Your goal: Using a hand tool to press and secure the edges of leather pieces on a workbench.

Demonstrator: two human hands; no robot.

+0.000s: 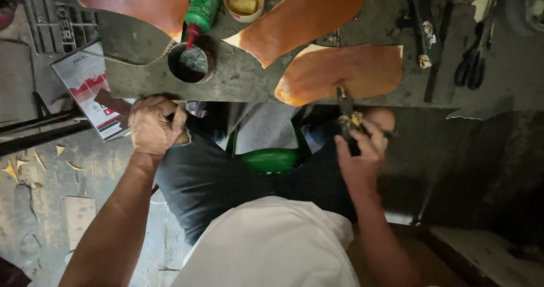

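At the table edge, the right hand has its fingers wrapped around a dark tool touching an orange leather piece; the left hand curls closed at the edge, contents hidden.

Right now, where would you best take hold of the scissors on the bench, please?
Probably by the dark finger loops of the scissors, coming from the bench edge nearest the person: the loops lie at that end, while the blades point away toward the far side. They lie apart from the right hand and the nearest leather piece.
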